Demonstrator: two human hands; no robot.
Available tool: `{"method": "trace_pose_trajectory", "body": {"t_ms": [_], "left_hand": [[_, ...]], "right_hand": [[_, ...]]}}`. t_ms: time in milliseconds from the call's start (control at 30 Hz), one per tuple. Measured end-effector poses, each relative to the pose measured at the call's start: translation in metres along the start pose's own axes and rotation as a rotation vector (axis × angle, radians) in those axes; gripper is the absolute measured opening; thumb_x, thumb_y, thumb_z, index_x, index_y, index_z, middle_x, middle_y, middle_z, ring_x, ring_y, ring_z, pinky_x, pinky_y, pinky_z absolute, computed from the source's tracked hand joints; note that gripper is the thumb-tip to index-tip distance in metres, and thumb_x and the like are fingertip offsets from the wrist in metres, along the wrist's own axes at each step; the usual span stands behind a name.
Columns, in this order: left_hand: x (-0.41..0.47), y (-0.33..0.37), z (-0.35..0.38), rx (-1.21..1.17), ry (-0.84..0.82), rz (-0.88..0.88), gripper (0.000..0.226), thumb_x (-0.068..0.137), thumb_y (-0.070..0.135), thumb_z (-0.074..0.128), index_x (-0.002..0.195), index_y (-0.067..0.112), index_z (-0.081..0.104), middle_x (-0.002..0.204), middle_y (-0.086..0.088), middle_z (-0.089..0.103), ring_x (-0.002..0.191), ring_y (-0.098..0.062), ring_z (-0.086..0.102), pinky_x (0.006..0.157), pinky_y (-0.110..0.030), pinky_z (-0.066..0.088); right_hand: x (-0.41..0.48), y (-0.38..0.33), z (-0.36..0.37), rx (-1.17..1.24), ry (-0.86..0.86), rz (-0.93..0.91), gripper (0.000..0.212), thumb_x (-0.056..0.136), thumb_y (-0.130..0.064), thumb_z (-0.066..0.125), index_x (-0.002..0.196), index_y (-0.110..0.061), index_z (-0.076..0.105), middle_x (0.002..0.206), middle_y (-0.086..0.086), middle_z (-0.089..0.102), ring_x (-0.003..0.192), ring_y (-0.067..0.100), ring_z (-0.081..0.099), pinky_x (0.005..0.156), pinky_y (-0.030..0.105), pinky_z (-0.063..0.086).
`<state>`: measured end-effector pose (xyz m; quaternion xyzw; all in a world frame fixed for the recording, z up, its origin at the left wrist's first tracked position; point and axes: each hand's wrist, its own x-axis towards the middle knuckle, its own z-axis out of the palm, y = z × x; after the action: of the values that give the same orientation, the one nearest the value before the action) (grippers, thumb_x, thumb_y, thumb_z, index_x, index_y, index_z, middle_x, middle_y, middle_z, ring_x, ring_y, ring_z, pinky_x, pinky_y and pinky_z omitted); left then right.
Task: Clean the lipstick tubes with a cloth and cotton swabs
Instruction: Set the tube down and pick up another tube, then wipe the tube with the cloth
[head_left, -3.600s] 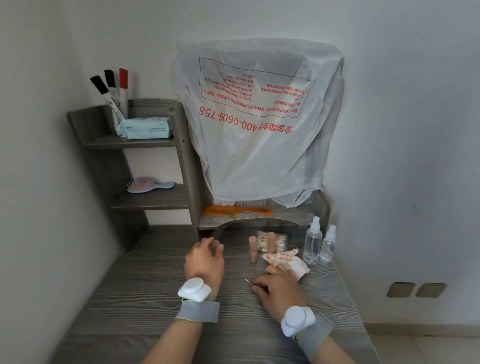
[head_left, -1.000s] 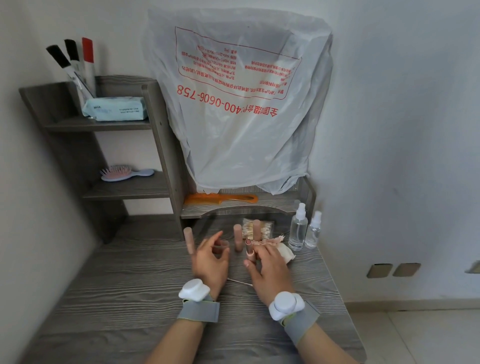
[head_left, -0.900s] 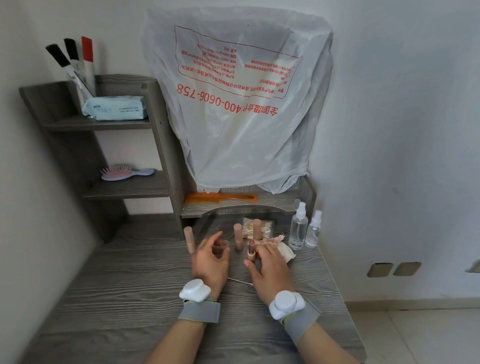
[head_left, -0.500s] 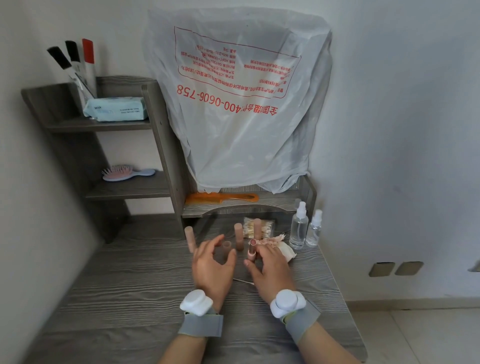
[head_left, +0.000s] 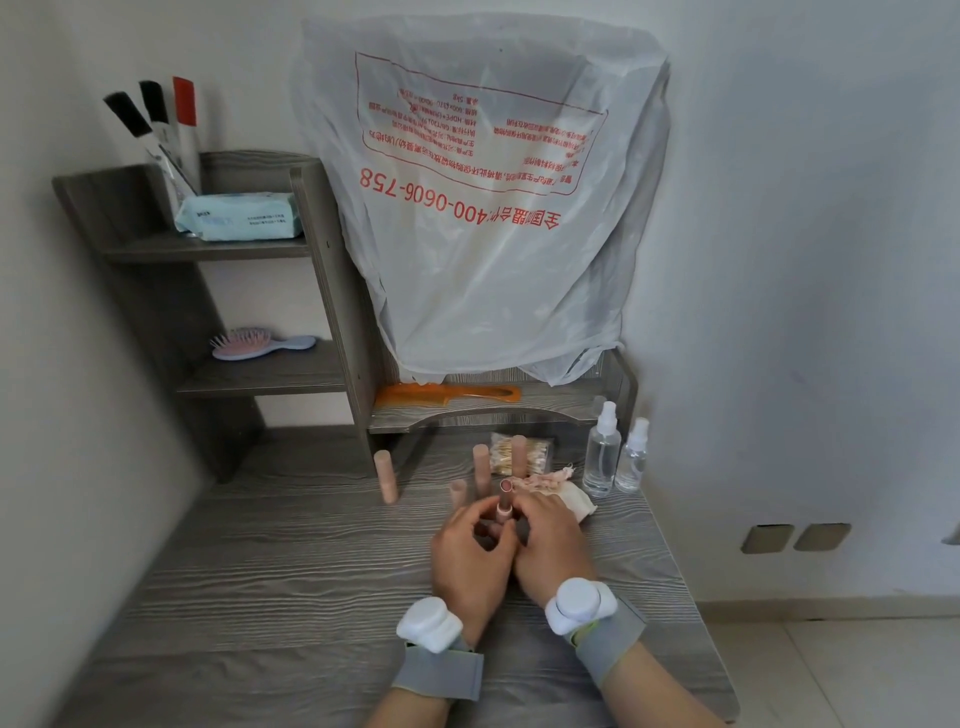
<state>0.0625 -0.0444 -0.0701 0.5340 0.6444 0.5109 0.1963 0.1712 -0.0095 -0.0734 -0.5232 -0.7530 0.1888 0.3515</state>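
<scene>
An open pink lipstick tube stands upright between my two hands, its tip showing. My left hand and my right hand meet at it, and fingers of both curl round its lower part. A short pink cap stands just beyond my left hand. Three capped pink tubes stand further back: one at the left, one in the middle, one in front of the cotton swab pack. The stained cloth lies beyond my right hand.
Two clear spray bottles stand at the desk's right rear. A grey shelf unit carries an orange comb, a hairbrush and a wipes pack. A plastic bag hangs over it.
My left hand has moved right and closed in on the open lipstick that my right hand was holding. The cap it was near now stands alone on the desk.
</scene>
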Motion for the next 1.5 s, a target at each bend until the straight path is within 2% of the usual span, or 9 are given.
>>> {"method": "trace_pose_trajectory", "body": {"t_ms": [167,333,500,700,1000,1100,1167,1333,1500], "left_hand": [[0.001,-0.005,0.001,-0.017,0.039,-0.026,0.012,0.086,0.025,0.071,0.098,0.028,0.072,0.080,0.014,0.070,0.072,-0.001,0.064,0.069,-0.024,0.054],[0.004,-0.007,0.000,-0.073,0.086,-0.092,0.012,0.089,0.025,0.068,0.100,0.020,0.068,0.084,0.012,0.069,0.074,0.000,0.063,0.064,-0.010,0.045],[0.003,-0.003,0.002,-0.061,0.036,-0.066,0.007,0.091,0.026,0.066,0.098,0.029,0.065,0.082,0.019,0.067,0.077,0.004,0.060,0.061,-0.008,0.044],[0.001,-0.003,0.001,-0.098,-0.020,-0.055,0.010,0.095,0.030,0.060,0.104,0.031,0.063,0.087,0.019,0.067,0.078,0.003,0.059,0.064,-0.014,0.045],[-0.001,0.005,0.007,-0.181,0.000,-0.025,0.016,0.095,0.027,0.061,0.110,0.034,0.063,0.080,0.024,0.066,0.067,-0.004,0.065,0.064,-0.020,0.053],[0.000,0.009,0.014,-0.189,-0.014,-0.032,0.023,0.093,0.024,0.065,0.116,0.028,0.067,0.082,0.017,0.071,0.072,-0.003,0.067,0.071,-0.023,0.056],[0.001,0.011,0.018,-0.164,-0.006,-0.011,0.029,0.091,0.026,0.068,0.120,0.025,0.067,0.097,0.013,0.073,0.084,-0.002,0.068,0.079,-0.024,0.056],[-0.002,0.014,0.025,-0.119,-0.006,0.023,0.028,0.090,0.023,0.069,0.119,0.022,0.070,0.101,0.017,0.069,0.086,0.016,0.060,0.077,-0.005,0.047],[-0.001,0.009,0.026,-0.071,-0.016,0.055,0.028,0.090,0.022,0.069,0.118,0.022,0.071,0.108,0.010,0.072,0.093,0.002,0.064,0.082,-0.008,0.047]], "right_hand": [[-0.002,-0.008,-0.002,0.028,0.006,0.016,0.033,0.084,-0.039,0.056,0.113,-0.027,0.066,0.118,-0.010,0.064,0.112,0.013,0.053,0.099,0.030,0.041],[-0.008,-0.006,-0.011,0.143,0.133,0.075,0.042,0.072,-0.029,0.060,0.114,-0.033,0.060,0.109,-0.017,0.054,0.103,0.006,0.052,0.091,0.030,0.048],[-0.006,0.010,-0.024,-0.057,0.219,0.179,0.039,0.080,-0.018,0.068,0.118,-0.022,0.062,0.115,-0.005,0.054,0.109,0.019,0.051,0.094,0.026,0.040],[-0.004,0.018,-0.026,-0.214,0.147,0.292,0.047,0.080,-0.038,0.068,0.123,-0.020,0.063,0.121,0.001,0.055,0.115,0.024,0.048,0.098,0.035,0.040],[-0.003,0.020,-0.026,-0.324,0.047,0.243,0.021,0.093,-0.032,0.053,0.107,-0.026,0.067,0.108,-0.004,0.062,0.108,0.021,0.045,0.090,0.034,0.036],[-0.005,0.019,-0.025,-0.283,0.101,0.191,0.013,0.092,-0.030,0.056,0.098,-0.024,0.065,0.103,-0.003,0.062,0.103,0.022,0.049,0.087,0.035,0.038],[-0.006,0.016,-0.026,-0.230,0.124,0.170,0.010,0.094,-0.029,0.054,0.098,-0.022,0.061,0.100,-0.003,0.065,0.100,0.021,0.051,0.084,0.034,0.039],[-0.009,0.010,-0.032,-0.053,0.083,0.150,0.011,0.098,-0.028,0.051,0.106,-0.022,0.057,0.092,-0.003,0.064,0.085,0.022,0.058,0.068,0.030,0.038],[-0.013,0.014,-0.034,0.130,0.157,0.129,0.019,0.092,-0.017,0.062,0.109,-0.026,0.062,0.098,-0.015,0.064,0.085,0.005,0.056,0.073,0.015,0.041]]}}
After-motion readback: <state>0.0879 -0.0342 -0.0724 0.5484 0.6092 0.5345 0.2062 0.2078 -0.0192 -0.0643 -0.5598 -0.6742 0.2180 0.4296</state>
